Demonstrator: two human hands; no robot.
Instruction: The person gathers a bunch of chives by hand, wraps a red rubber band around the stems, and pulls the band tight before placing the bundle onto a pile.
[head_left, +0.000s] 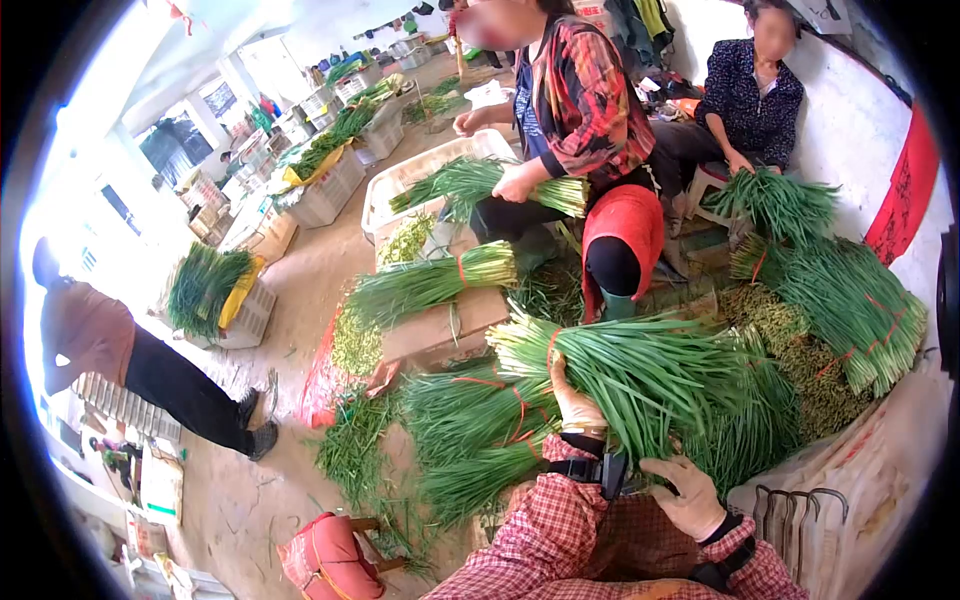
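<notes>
A large bundle of long green stalks (640, 370), tied with a red band near its pale ends, lies across the middle. My left hand (575, 400), in a light glove, is at the near side of this bundle just by the band, its fingers partly hidden behind the stalks. Below the bundle's leafy part is my right hand (688, 497), also gloved, fingers curved and apart with nothing between them. More banded bundles (470, 420) lie to the left, under the pale ends. Another pile of stalks (765, 400) lies beneath and to the right.
A person in a red patterned jacket (590, 100) holds stalks over a white crate (385, 190). Another person (750, 95) sits at the back right with stalks. Someone stands at the left (90, 330). A red-covered stool (325, 560) is front left; metal hooks (800, 500) are front right.
</notes>
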